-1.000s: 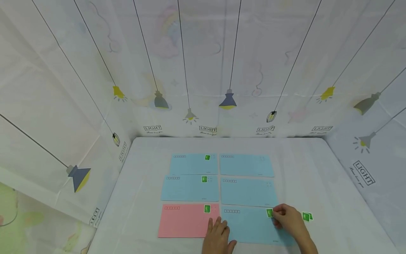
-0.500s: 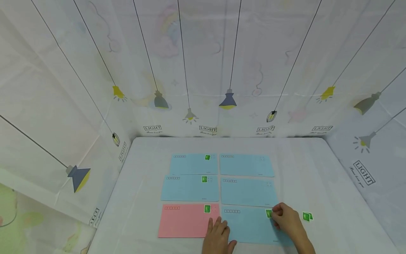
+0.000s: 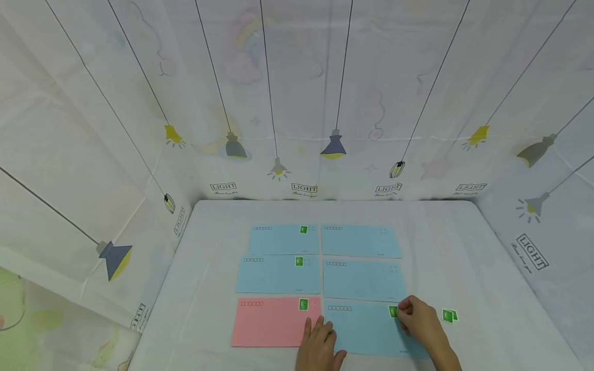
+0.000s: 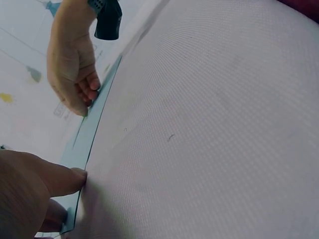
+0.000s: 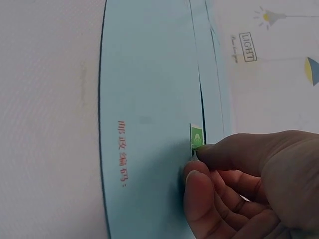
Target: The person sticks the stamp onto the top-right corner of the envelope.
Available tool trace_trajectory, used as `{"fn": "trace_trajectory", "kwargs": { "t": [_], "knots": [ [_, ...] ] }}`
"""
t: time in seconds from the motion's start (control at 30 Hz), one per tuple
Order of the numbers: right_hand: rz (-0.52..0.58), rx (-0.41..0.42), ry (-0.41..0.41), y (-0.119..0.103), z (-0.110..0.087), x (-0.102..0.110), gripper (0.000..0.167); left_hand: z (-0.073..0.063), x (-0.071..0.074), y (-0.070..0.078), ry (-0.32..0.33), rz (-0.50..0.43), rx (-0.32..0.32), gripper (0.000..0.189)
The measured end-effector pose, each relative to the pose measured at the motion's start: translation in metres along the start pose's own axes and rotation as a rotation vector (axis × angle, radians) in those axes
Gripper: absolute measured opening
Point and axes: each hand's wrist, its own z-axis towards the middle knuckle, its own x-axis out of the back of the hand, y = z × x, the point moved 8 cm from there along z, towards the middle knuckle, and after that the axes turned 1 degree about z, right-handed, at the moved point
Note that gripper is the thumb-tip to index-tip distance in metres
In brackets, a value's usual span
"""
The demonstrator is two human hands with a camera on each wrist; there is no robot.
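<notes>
Right hand point(image 3: 421, 323), stamp point(image 3: 393, 311) pinched, edged left along the envelope's point(image 3: 364, 330) long axis.

My right grip point(image 3: 421, 320) hides part of the green stamp point(image 3: 393, 311), my left grip point(image 3: 318, 344), cut off by the head view's bottom edge, covers a corner of the pink envelope point(image 3: 271, 327), and 1 of 2 overlapping stamps point(image 3: 447, 316) is partly hidden.

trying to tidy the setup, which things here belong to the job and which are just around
Likely part of the job:
right hand, pinching a green stamp
left hand, touching the front blue envelope
loose green stamps
pink envelope
other blue envelopes

Likely just around:
lamp-print backdrop
dark item at right wrist
</notes>
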Motion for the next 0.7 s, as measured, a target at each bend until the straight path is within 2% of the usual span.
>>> {"fn": "trace_trajectory", "kwargs": {
  "t": [0.4,0.7],
  "knots": [
    [-0.009,0.017,0.003,0.000,0.001,0.002,0.013,0.000,-0.002,0.000,-0.030,-0.005,0.005,0.043],
    [-0.025,-0.025,0.032,0.009,0.000,0.026,0.021,0.000,-0.001,-0.001,-0.038,-0.001,0.003,0.042]
  ]
}}
